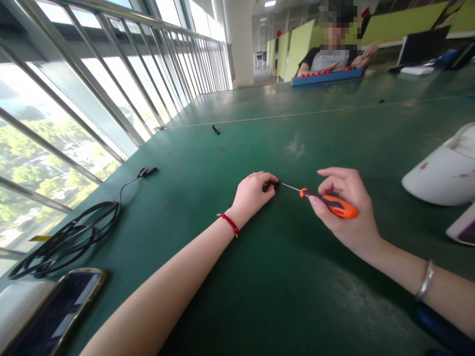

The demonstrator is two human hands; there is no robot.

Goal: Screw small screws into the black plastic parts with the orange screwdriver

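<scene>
My left hand [256,190] rests low over the green table, its fingers closed around a small black part [270,186]. Most of that part is hidden by the fingers, so its kind is unclear. In my right hand [349,212] is a screwdriver [336,204] with an orange and dark handle, lying between thumb and palm. The index finger stretches out away from the handle. Its thin metal shaft points left, and the tip meets the black part or sits right beside it.
A coiled black cable [74,237] and a phone [63,311] lie at the left. Farther back is a small black piece [215,129]. A white container [445,173] stands at the right. Across the green table [208,287], a person sits behind a blue tray [326,77]. Metal railings [111,59] border the left.
</scene>
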